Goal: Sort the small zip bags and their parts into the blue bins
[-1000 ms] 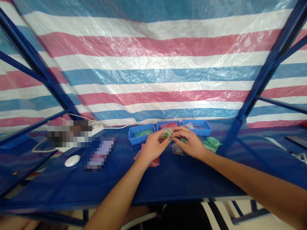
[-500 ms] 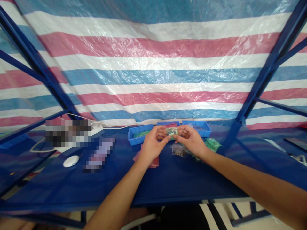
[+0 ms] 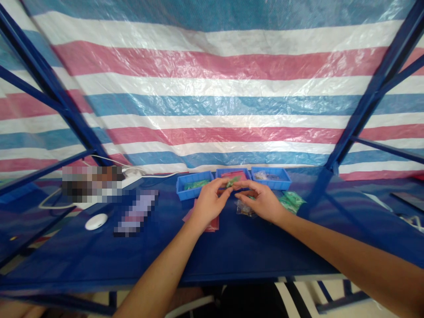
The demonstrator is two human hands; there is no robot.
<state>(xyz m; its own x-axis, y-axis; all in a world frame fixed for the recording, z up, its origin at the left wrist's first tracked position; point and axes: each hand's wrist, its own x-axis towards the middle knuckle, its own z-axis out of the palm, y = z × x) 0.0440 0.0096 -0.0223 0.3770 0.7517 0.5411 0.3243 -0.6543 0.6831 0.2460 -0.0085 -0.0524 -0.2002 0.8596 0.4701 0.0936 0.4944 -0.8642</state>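
Between the thumb and fingers of my left hand (image 3: 213, 198) is a small green plastic packet (image 3: 233, 180), now tilted so it looks narrow. My right hand (image 3: 260, 198) is beside it, thumb apart from the fingers; its fingertips reach the packet's near side, though I cannot tell if they touch. Beneath my right hand lie clear plastic packets (image 3: 244, 209) with small contents too blurred to name. Red packets (image 3: 212, 224) lie partly hidden under my left hand. Green packets (image 3: 292, 202) are spread to the right of my right wrist.
Three blue trays stand behind my hands: the left tray (image 3: 183, 194) holds green packets, the middle tray (image 3: 247, 171) red ones, the right tray (image 3: 285, 183) clear ones. A white round object (image 3: 96, 221) and a blurred-out phone-like item (image 3: 137, 213) lie leftward on the blue table (image 3: 251, 251).
The green packet has turned from facing me flat to a tilted, narrow view. My right thumb and fingers have spread apart and come off its right side; my left hand keeps hold.
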